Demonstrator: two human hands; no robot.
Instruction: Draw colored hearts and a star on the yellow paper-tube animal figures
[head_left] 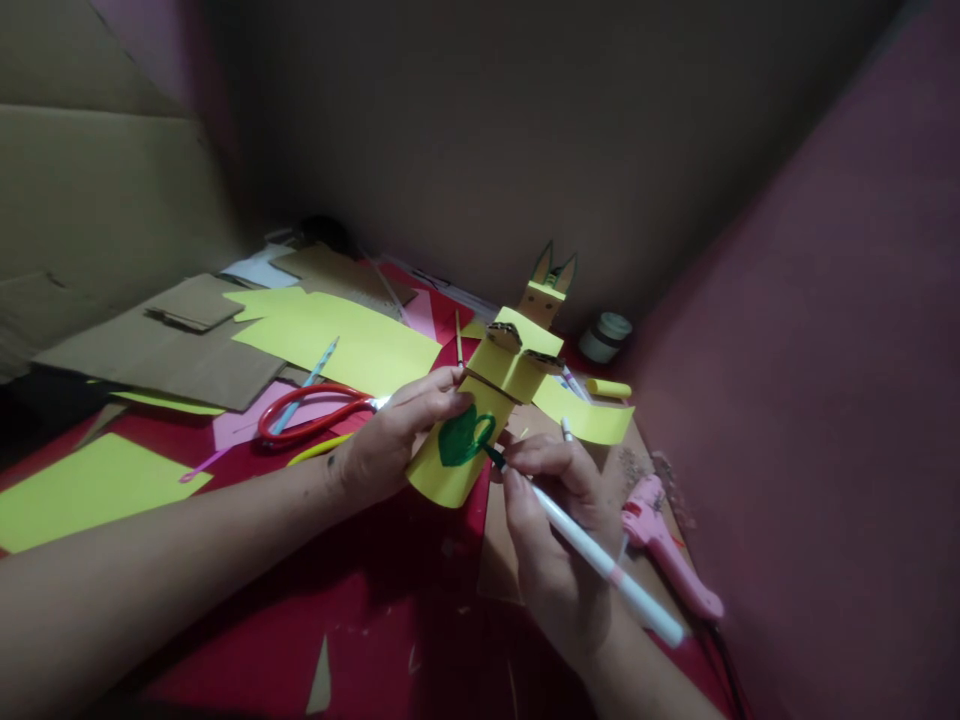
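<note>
Head view: right fingers are pinched around a white marker.

This looks like a craft corner, though whether in a home or a studio cannot be told. Cardboard pieces and yellow sheets crowd the left side of the red surface; a pink glue gun lies by its right edge, a jar near the far right corner. Scissors, a pencil, a paper offcut near the close edge and an eared paper figure also show it.
</note>
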